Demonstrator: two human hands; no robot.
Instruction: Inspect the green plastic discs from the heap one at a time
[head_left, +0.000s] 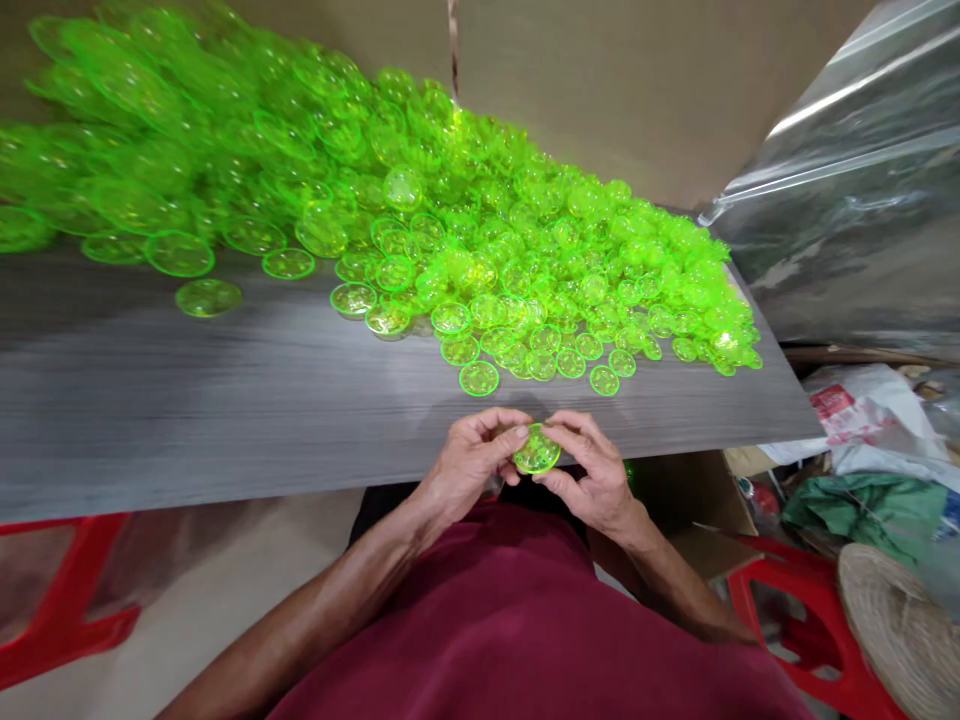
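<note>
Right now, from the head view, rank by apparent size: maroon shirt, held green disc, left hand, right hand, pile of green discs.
1. Pile of green discs
2. Maroon shirt
3. Left hand and right hand: too alike to rank
4. Held green disc

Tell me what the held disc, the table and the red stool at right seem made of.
Disc: probably translucent green plastic, glossy; its edge is bright and highlights glint.
Table: perhaps laminate, possibly wood, dull; its grey surface shows fine streaks like grain.
Stool: likely moulded plastic, smooth; even red with a rounded opening.
</note>
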